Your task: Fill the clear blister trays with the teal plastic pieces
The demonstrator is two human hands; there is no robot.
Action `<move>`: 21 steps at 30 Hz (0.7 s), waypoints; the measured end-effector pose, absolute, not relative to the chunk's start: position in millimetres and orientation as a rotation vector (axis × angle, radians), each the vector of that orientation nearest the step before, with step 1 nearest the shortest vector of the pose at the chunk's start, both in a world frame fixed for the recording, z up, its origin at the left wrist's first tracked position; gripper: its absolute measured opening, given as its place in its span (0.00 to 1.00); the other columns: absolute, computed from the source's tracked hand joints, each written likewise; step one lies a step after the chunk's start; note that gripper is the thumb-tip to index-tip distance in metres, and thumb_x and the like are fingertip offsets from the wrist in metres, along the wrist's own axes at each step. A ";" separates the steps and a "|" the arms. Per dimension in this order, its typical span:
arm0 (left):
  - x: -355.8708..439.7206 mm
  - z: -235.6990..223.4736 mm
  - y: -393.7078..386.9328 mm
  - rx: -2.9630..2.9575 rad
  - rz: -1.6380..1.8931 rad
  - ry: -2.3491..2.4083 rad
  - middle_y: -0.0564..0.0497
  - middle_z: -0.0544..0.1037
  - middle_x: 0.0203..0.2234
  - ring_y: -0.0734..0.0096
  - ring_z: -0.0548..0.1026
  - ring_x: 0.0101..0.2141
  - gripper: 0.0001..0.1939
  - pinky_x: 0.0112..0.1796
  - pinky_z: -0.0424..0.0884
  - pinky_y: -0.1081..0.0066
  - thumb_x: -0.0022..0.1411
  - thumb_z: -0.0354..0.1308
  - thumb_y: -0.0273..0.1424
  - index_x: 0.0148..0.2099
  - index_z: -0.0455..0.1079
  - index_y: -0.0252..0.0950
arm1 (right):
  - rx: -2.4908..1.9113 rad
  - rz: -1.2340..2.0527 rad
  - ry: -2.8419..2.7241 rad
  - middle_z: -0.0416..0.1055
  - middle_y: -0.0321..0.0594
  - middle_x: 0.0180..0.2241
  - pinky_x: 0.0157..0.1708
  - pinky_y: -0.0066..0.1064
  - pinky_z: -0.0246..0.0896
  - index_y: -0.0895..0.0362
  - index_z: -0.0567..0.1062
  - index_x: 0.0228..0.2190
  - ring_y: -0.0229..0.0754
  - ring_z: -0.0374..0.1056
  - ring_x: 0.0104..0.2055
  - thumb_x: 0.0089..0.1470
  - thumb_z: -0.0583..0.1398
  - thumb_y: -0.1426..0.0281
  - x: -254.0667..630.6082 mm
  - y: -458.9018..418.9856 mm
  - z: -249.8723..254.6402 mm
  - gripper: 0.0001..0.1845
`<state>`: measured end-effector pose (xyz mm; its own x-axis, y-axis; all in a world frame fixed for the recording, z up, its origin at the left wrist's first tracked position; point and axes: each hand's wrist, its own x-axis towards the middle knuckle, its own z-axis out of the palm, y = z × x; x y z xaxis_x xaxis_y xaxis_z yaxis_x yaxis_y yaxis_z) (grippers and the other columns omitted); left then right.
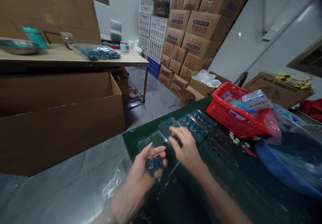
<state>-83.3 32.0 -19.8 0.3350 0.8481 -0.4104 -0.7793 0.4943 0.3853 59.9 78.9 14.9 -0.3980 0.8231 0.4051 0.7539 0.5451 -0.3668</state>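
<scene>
My left hand [148, 167] is cupped palm up, its fingers curled around several small dark teal pieces [154, 165], glossy and too blurred to name more closely. My right hand [184, 143] hovers over a clear plastic tray [163, 125], thumb and forefinger apart with nothing seen between them. Near its fingertips, a small teal piece [169, 122] lies in that tray. Just beyond my left fingertips is another clear tray [159, 136]. Two more clear trays, one nearer [201, 137] and one farther [212, 125], hold rows of teal pieces.
A red plastic basket [233, 116] with packaged items stands on the dark green table [137, 133]. Right of it bulges a blue plastic bag [281, 170]. More clear trays [221, 153] lie nearer me. A large cardboard box [62, 133] sits left, below a wooden table [136, 57].
</scene>
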 end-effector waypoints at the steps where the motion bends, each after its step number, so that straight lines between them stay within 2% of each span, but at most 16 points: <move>1: -81.6 -20.4 31.6 0.103 1.075 0.626 0.45 0.71 0.25 0.72 0.69 0.21 0.16 0.12 0.56 0.79 0.53 0.52 0.37 0.36 0.68 0.27 | -1.200 0.269 -2.284 0.65 0.40 0.35 0.39 0.33 0.51 0.55 0.65 0.42 0.42 0.58 0.39 0.54 0.50 0.72 60.9 60.2 17.3 0.13; 4: -75.1 -19.1 29.1 0.032 1.093 0.657 0.45 0.72 0.24 0.75 0.68 0.19 0.16 0.12 0.58 0.79 0.53 0.53 0.37 0.34 0.68 0.26 | -1.202 0.392 -2.394 0.65 0.38 0.32 0.36 0.34 0.51 0.53 0.68 0.37 0.42 0.58 0.36 0.52 0.53 0.73 64.3 18.2 19.9 0.09; 9: -63.5 -8.4 24.3 0.045 1.033 0.669 0.46 0.72 0.21 0.76 0.67 0.16 0.14 0.11 0.57 0.79 0.53 0.52 0.35 0.31 0.68 0.25 | -1.303 0.316 -2.431 0.63 0.40 0.35 0.35 0.35 0.51 0.53 0.67 0.41 0.43 0.57 0.38 0.48 0.53 0.79 73.6 3.4 23.6 0.17; 13: -56.0 -4.2 21.4 0.024 0.922 0.584 0.50 0.69 0.15 0.79 0.63 0.12 0.13 0.10 0.56 0.79 0.55 0.50 0.34 0.27 0.66 0.28 | -1.248 0.236 -2.444 0.64 0.40 0.38 0.37 0.36 0.51 0.53 0.68 0.38 0.44 0.56 0.39 0.48 0.54 0.77 81.1 5.1 27.0 0.14; 16: -51.3 -5.8 19.6 0.003 0.865 0.583 0.53 0.67 0.14 0.79 0.64 0.13 0.11 0.10 0.56 0.79 0.54 0.51 0.33 0.24 0.63 0.30 | -1.163 0.225 -2.442 0.66 0.40 0.37 0.38 0.36 0.52 0.54 0.69 0.38 0.43 0.58 0.39 0.50 0.53 0.77 88.1 4.7 24.8 0.14; 19: -47.1 -7.2 17.4 0.036 0.852 0.603 0.54 0.67 0.14 0.78 0.65 0.13 0.10 0.10 0.56 0.79 0.53 0.53 0.33 0.24 0.62 0.32 | -1.112 0.362 -2.313 0.67 0.39 0.35 0.37 0.34 0.54 0.54 0.69 0.38 0.41 0.60 0.37 0.50 0.53 0.77 96.2 4.3 21.4 0.14; 21: -45.4 -6.2 14.9 0.068 0.846 0.614 0.52 0.69 0.16 0.75 0.67 0.14 0.08 0.09 0.56 0.79 0.52 0.54 0.32 0.27 0.64 0.31 | -1.126 0.519 -2.145 0.67 0.38 0.34 0.37 0.32 0.56 0.54 0.69 0.37 0.40 0.61 0.36 0.48 0.55 0.77 101.2 4.4 19.4 0.12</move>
<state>-45.4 14.9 -6.2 0.5017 0.7186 -0.4815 -0.6803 0.6716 0.2935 101.2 4.4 19.4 -0.4180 0.8326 0.3635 0.5745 0.5522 -0.6042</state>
